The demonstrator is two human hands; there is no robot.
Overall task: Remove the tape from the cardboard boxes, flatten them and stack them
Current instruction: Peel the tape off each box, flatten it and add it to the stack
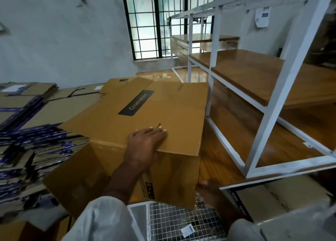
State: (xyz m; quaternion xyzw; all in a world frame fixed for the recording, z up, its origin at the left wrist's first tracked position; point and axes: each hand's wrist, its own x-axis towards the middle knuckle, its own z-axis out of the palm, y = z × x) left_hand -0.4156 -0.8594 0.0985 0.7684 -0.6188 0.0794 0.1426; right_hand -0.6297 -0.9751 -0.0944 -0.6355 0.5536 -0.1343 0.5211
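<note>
One large brown corrugated cardboard box [145, 109], black-labelled and partly collapsed, lay across the near right edge of the stack of flattened cartons [27, 131]. It looked light, stiff and bendy, best gripped at its edges. Two hands: the left hand [145, 142] pressed flat, fingers spread; the right hand [207, 191] gripped the lower corner.

A white metal rack [261, 102] with wooden shelves [254, 73] stands on the wood floor [223, 149] at right. Behind it, a barred window [145, 22] in a grey wall [63, 31]. A wire mesh panel [181, 217] lies below.
</note>
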